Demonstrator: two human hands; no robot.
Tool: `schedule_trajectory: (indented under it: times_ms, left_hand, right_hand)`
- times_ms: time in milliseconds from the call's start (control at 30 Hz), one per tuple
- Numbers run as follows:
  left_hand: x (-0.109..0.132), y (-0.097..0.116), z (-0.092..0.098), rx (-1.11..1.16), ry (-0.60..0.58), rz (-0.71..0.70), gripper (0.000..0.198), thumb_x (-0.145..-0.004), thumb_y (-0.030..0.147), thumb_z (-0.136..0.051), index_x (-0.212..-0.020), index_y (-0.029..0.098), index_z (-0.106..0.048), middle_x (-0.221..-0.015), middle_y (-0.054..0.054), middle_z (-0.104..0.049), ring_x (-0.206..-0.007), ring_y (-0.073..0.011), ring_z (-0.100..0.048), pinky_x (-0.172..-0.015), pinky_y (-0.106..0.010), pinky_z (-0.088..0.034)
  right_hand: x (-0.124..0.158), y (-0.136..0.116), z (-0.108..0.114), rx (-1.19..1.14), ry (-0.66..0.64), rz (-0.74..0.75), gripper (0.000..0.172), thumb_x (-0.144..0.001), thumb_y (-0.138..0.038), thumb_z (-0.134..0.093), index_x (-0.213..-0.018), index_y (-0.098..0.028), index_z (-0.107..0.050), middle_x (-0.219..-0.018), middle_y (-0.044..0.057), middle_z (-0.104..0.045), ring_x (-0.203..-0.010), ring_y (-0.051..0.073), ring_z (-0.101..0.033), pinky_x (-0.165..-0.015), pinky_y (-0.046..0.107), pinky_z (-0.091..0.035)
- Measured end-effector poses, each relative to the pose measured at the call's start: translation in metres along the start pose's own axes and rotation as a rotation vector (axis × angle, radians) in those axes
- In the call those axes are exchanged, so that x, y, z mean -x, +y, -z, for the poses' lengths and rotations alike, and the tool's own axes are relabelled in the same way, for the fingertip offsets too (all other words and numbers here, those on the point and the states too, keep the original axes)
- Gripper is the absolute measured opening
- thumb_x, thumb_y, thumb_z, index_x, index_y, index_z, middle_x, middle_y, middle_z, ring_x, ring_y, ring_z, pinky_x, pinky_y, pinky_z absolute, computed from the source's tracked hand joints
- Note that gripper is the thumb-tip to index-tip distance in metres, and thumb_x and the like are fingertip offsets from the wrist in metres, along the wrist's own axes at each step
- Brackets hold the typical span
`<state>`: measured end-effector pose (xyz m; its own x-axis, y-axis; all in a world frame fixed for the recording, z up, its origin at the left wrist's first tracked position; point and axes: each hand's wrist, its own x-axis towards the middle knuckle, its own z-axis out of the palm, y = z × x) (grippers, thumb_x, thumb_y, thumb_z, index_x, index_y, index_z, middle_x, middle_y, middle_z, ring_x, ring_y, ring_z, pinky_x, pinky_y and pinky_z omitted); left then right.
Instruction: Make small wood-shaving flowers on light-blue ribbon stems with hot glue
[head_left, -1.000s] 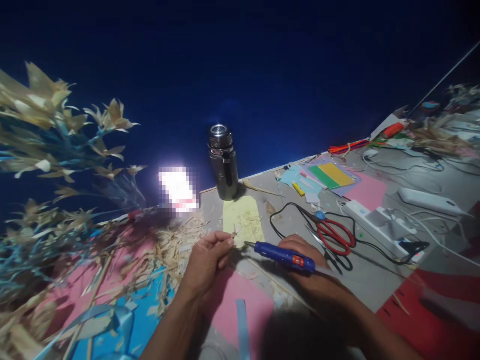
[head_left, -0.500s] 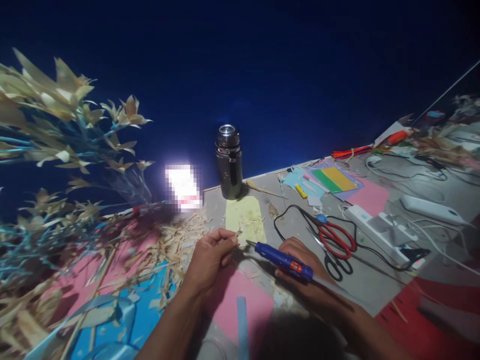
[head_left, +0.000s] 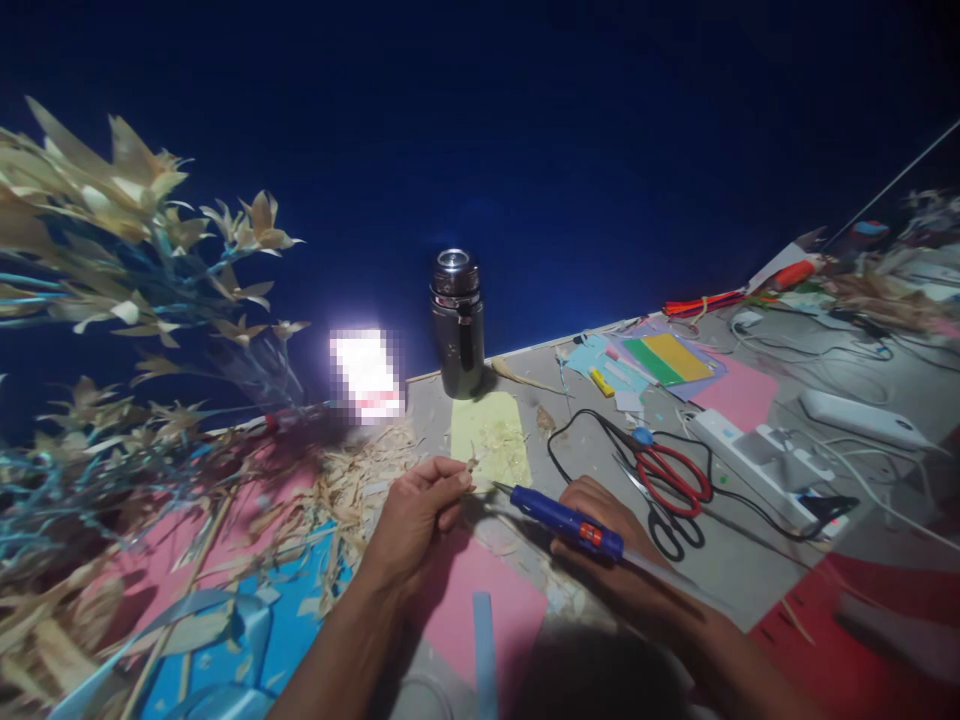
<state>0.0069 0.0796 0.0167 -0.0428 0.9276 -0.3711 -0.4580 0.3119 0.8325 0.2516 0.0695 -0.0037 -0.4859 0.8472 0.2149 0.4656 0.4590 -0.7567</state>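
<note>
My right hand (head_left: 596,500) is wrapped round a blue glue gun (head_left: 555,518) with a red switch. Its metal nozzle points left, and a pale glue stick (head_left: 664,572) sticks out of its back end. Opposite it, my left hand (head_left: 420,508) pinches a tiny tan scrap (head_left: 472,462) between thumb and fingertips, too small to make out fully. The nozzle tip is close to these fingertips; whether they touch I cannot tell. Just beyond them lies a yellow sheet (head_left: 487,425) with pale shavings on it. Below my hands is a pink sheet (head_left: 457,600) with a blue strip (head_left: 484,650) across it.
A dark metal flask (head_left: 460,345) stands at the table's far edge. Red-handled scissors (head_left: 671,480) and a black-handled pair lie right of my right hand, near a white power strip (head_left: 769,470) and cables. Dried husk flowers (head_left: 259,225) on blue stems rise at the left above tan scraps.
My left hand has shifted very slightly left with the scrap. The glue gun is tilted almost as before, its nozzle still near my left fingertips.
</note>
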Motion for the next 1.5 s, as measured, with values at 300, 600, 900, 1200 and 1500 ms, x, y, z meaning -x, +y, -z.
schedule_trajectory:
  times_ms: [300,600,900,1200,1500]
  left_hand:
    - [0.0,0.001,0.0,-0.014,0.01,0.003,0.032,-0.056,0.028,-0.091,-0.07,0.012,-0.068,-0.047,0.008,-0.046,-0.039,-0.001,-0.03,-0.042,-0.017,-0.013]
    - [0.001,0.002,-0.002,0.013,-0.013,0.004,0.029,-0.057,0.025,-0.09,-0.069,0.012,-0.067,-0.048,0.008,-0.047,-0.039,-0.0011,-0.029,-0.04,-0.016,-0.015]
    - [0.001,0.001,0.002,0.053,-0.022,0.025,0.031,-0.057,0.025,-0.091,-0.071,0.012,-0.067,-0.05,0.008,-0.047,-0.039,-0.0002,-0.029,-0.04,-0.015,-0.016]
    - [0.003,0.002,0.003,0.079,-0.038,0.007,0.03,-0.057,0.024,-0.091,-0.072,0.012,-0.068,-0.049,0.008,-0.047,-0.039,0.0001,-0.029,-0.039,-0.014,-0.016]
    - [0.01,0.007,-0.005,0.151,-0.062,0.014,0.034,-0.055,0.021,-0.094,-0.074,0.012,-0.068,-0.052,0.008,-0.051,-0.038,0.0005,-0.032,-0.038,-0.013,-0.019]
  right_hand:
    - [-0.002,-0.002,-0.003,-0.011,0.014,0.045,0.033,-0.099,-0.052,-0.053,-0.08,-0.026,-0.054,-0.079,0.004,-0.057,-0.077,0.024,-0.055,-0.067,0.036,-0.043]
    - [0.0,-0.005,0.0,-0.024,0.02,0.044,0.029,-0.101,-0.05,-0.052,-0.083,-0.027,-0.051,-0.08,0.004,-0.057,-0.077,0.024,-0.055,-0.068,0.038,-0.043]
    - [0.001,-0.005,0.0,-0.02,0.045,0.025,0.033,-0.1,-0.052,-0.052,-0.079,-0.027,-0.05,-0.078,0.004,-0.056,-0.075,0.024,-0.054,-0.066,0.038,-0.043]
    - [-0.002,-0.002,0.002,0.127,0.012,0.091,0.033,-0.101,-0.05,-0.052,-0.077,-0.026,-0.051,-0.075,0.004,-0.057,-0.074,0.024,-0.053,-0.066,0.037,-0.041]
    - [0.023,0.059,0.007,0.627,-0.031,0.024,0.022,-0.084,-0.004,-0.056,-0.098,-0.019,-0.064,-0.094,0.009,-0.066,-0.092,0.027,-0.057,-0.082,0.039,-0.046]
